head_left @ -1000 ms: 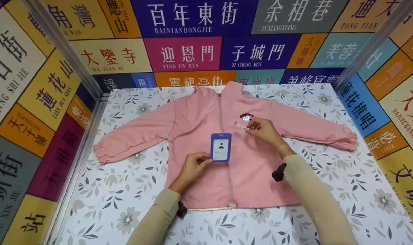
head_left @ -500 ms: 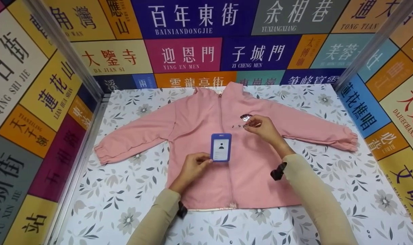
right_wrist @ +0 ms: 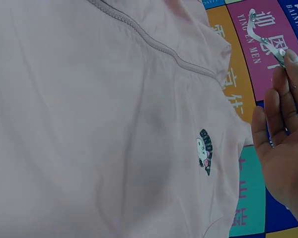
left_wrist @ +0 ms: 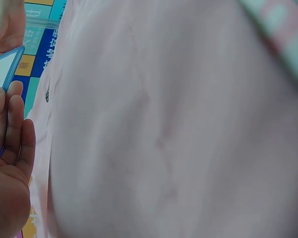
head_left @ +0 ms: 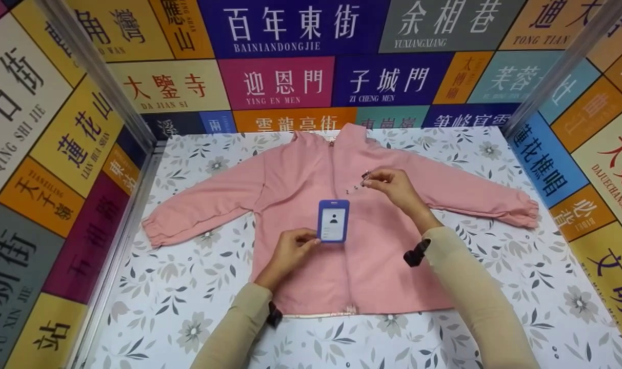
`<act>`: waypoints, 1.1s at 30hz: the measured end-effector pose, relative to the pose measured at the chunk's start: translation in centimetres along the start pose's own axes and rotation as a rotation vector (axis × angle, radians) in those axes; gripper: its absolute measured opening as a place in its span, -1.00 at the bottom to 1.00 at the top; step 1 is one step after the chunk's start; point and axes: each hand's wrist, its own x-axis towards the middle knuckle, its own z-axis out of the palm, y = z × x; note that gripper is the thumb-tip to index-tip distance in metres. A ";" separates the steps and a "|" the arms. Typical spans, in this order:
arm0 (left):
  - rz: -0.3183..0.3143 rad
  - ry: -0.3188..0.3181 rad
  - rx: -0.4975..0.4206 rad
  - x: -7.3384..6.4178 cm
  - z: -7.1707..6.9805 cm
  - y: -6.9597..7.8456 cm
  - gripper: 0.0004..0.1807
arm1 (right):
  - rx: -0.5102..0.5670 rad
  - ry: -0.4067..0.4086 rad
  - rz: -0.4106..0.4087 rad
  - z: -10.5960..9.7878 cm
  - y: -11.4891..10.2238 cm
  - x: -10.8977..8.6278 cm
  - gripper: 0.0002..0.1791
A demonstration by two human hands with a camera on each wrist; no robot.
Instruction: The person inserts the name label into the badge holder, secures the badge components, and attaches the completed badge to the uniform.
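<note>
A pink zip-up jacket (head_left: 387,266) lies spread out with its sleeves to both sides. Over its middle, my left hand (head_left: 289,253) pinches the lower left corner of a blue badge holder (head_left: 333,221), which holds a white card with a dark person icon. Above and right of the badge, my right hand (head_left: 397,190) pinches a small clear strap with metal snaps between thumb and fingertip; the right wrist view shows the strap (right_wrist: 264,40) bent and sticking out free. Strap and badge are apart. The cartoon print (right_wrist: 205,152) on the jacket's chest is hidden by my right hand in the head view.
Under the jacket is a table with a white leaf-and-flower cover (head_left: 182,287). Colourful panels with large characters (head_left: 285,82) stand at the back and both sides. A metal frame post (head_left: 103,77) rises at the back left corner.
My right hand has shifted slightly left and up with the strap, so the chest print is now covered in the head view. The left hand and the badge holder have stayed almost still.
</note>
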 end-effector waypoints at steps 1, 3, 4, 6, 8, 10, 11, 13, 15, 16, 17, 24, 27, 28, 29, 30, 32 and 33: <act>-0.002 -0.002 0.006 0.0 0.0 0.0 -0.85 | 0.006 -0.008 0.000 0.1 -0.3 0.0 -0.76; -0.005 -0.005 0.013 0.0 -0.1 0.1 -0.85 | 0.006 -0.025 0.001 0.2 -0.7 0.2 -0.77; -0.006 -0.006 0.008 0.0 -0.1 0.2 -0.85 | 0.005 -0.031 0.005 0.2 -0.8 0.3 -0.78; -0.004 -0.005 0.003 0.0 -0.1 0.2 -0.85 | 0.005 -0.047 0.009 0.3 -1.0 0.4 -0.78; -0.002 -0.003 -0.002 0.0 -0.2 0.3 -0.85 | -0.015 -0.067 0.003 0.3 -1.3 0.5 -0.76; 0.000 -0.005 0.000 0.0 -0.2 0.3 -0.85 | -0.042 -0.079 -0.001 0.4 -1.5 0.5 -0.75; -0.001 -0.006 0.002 0.0 -0.2 0.3 -0.85 | -0.057 -0.086 -0.002 0.4 -1.7 0.6 -0.75; -0.006 -0.011 0.003 0.1 -0.2 0.4 -0.85 | -0.092 -0.105 -0.006 0.5 -1.9 0.6 -0.74; -0.010 -0.013 0.006 0.1 -0.3 0.4 -0.86 | -0.128 -0.124 -0.010 0.5 -2.1 0.7 -0.75; -0.012 -0.014 0.007 0.1 -0.3 0.4 -0.86 | -0.142 -0.135 -0.016 0.6 -2.2 0.7 -0.76; -0.015 -0.015 0.010 0.1 -0.3 0.4 -0.86 | -0.153 -0.148 -0.022 0.6 -2.3 0.7 -0.76; -0.011 -0.016 0.025 0.2 -0.2 0.5 -0.86 | -0.197 -0.227 -0.028 0.5 -3.2 1.0 -0.80; -0.020 -0.016 0.005 0.2 -0.2 0.5 -0.85 | -0.199 -0.264 -0.020 0.5 -3.4 1.3 -0.80; -0.026 -0.018 -0.006 0.2 -0.2 0.6 -0.85 | -0.202 -0.278 -0.018 0.5 -3.5 1.4 -0.79; -0.023 -0.017 -0.018 0.2 -0.2 0.5 -0.85 | -0.206 -0.291 -0.020 0.5 -3.6 1.4 -0.79; -0.022 -0.016 -0.032 0.2 -0.2 0.5 -0.85 | -0.209 -0.305 -0.018 0.5 -3.6 1.5 -0.79; -0.026 -0.019 -0.048 0.2 -0.2 0.4 -0.86 | -0.215 -0.327 -0.016 0.5 -3.8 1.6 -0.80; -0.027 -0.021 -0.056 0.2 -0.2 0.4 -0.86 | -0.216 -0.335 -0.013 0.5 -3.9 1.6 -0.80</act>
